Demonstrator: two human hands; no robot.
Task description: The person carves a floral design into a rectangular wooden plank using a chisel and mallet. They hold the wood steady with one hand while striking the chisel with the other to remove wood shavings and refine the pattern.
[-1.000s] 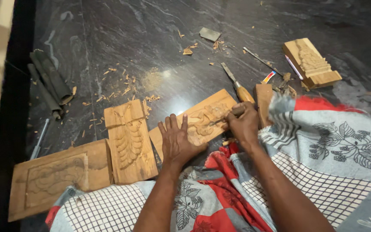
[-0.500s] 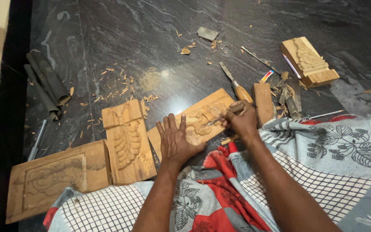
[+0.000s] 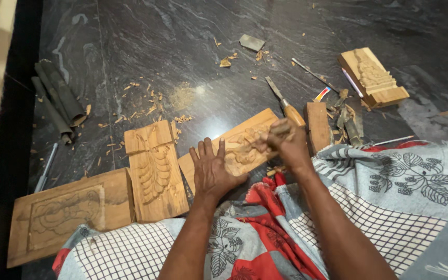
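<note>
A long carved panel [image 3: 242, 148] of pale wood is lying flat and slanted on the dark stone floor, its upper face showing a half-cut relief. A small carving tool [image 3: 280, 129], mostly hidden, is resting against the panel's raised end

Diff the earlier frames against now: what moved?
Right hand slid left along the carved wooden panel, gripping a carving tool I can't see clearly. Left hand stayed pressed flat on the panel. Panel, other carvings and the chisel on the floor unchanged.
</note>
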